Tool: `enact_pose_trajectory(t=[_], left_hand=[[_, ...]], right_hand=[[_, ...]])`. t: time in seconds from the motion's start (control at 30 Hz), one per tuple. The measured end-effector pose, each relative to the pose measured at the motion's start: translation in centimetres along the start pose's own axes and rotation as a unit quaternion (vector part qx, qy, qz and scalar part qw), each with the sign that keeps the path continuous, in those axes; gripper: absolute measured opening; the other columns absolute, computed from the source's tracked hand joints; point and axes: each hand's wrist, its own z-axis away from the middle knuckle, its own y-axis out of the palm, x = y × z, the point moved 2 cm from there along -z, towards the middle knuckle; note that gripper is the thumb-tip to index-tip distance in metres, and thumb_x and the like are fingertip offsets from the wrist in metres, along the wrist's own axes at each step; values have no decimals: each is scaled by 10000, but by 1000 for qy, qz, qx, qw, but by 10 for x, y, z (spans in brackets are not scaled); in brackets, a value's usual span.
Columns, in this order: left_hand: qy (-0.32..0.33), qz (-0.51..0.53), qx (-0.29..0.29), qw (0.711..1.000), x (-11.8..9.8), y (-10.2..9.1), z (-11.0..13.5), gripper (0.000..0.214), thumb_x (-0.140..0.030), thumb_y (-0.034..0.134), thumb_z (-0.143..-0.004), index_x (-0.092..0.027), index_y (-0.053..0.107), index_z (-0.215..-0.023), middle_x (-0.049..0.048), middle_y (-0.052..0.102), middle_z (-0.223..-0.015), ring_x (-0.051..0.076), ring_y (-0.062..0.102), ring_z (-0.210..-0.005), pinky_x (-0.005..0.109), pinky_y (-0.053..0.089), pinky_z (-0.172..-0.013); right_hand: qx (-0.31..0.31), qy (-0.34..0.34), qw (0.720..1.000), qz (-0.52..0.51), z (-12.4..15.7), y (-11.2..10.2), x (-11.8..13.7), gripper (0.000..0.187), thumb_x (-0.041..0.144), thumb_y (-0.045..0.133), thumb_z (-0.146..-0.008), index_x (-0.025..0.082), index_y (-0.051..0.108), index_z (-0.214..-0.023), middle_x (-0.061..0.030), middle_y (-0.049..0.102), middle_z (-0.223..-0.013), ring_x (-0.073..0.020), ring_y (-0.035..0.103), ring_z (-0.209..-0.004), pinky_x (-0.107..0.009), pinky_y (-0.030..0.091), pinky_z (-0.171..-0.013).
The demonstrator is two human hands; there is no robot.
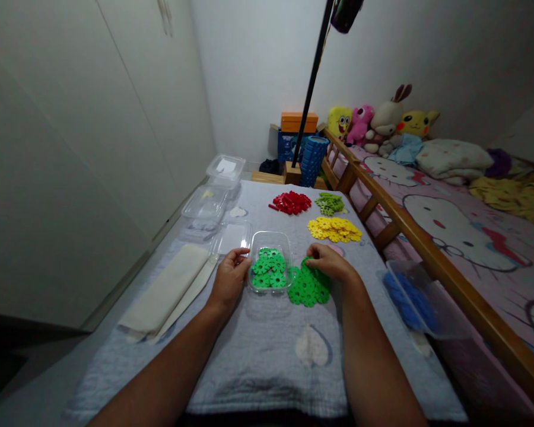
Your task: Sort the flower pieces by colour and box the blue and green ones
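Observation:
A clear plastic container (271, 237) stands in front of me with several green flower-shaped plastic pieces (269, 270) inside. My left hand (232, 274) grips its left wall, thumb and fingers at the rim. On the cloth just right of the container lies a pile of the same green pieces (309, 290). My right hand (328, 261) is at the top of that pile, its fingers pinched on a green flower-shaped piece. Part of the pile is hidden behind this hand.
Beyond lie red pieces (291, 203), yellow flower pieces (334, 229) and light green pieces (329, 203). Clear containers (204, 203) and a lid (232, 237) sit left, near folded cloth (169, 290). A container of blue pieces (412, 299) stands right, beside the wooden bed rail (382, 216).

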Motion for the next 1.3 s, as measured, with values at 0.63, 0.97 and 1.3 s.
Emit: enact_pose_trajectory(t=[0.63, 0.97, 1.3], left_hand=[[1, -5, 2, 1000, 1, -1, -2, 430, -386, 727, -668, -160, 627, -1021, -82, 489, -631, 77, 418, -506, 200, 312, -489], [3, -6, 8, 1000, 0, -1, -2, 410, -380, 726, -680, -161, 626, -1012, -84, 493, -622, 76, 427, -504, 201, 337, -495], [-4, -2, 9, 1000, 3, -1, -3, 438, -408, 743, -673, -169, 626, -1021, -82, 501, -632, 79, 444, -503, 198, 340, -491]], right_hand=[[-37, -16, 994, -102, -3, -4, -2, 188, 190, 568, -586, 192, 645, -758, 21, 608, -690, -141, 540, -650, -247, 406, -597], [-216, -135, 965, -61, 6, -8, 39, 176, 316, 634, -770, 198, 740, -845, -39, 646, -845, -180, 580, -788, -322, 463, -760], [-162, -174, 969, 69, 12, 48, 75, 118, 167, 634, -838, 247, 714, -871, -25, 722, -903, -221, 585, -989, -424, 329, -996]])
